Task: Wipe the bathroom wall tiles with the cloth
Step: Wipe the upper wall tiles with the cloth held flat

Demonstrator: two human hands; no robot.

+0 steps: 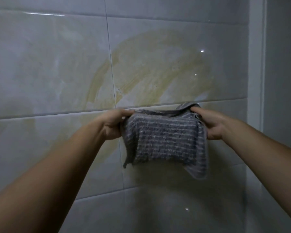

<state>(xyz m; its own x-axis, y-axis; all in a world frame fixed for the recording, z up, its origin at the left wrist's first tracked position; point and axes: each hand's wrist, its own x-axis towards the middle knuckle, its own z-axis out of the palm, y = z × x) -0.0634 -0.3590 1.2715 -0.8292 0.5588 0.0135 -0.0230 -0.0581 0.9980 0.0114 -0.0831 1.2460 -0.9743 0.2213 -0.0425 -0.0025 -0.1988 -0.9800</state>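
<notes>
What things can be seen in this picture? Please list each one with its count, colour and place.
tiles: several, glossy white-grey with pale marbling, covering the wall across the view
smear: one, yellowish, curved streaks over the tiles at the centre, above the cloth
grout lines: several, grey, horizontal and vertical between the tiles
corner strip: one, white, vertical, at the right edge of the tiled wall
cloth: one, grey with thin light stripes, folded, held up in front of the wall at the centre right
left hand: one, gripping the cloth's left edge
right hand: one, gripping the cloth's upper right corner
</notes>
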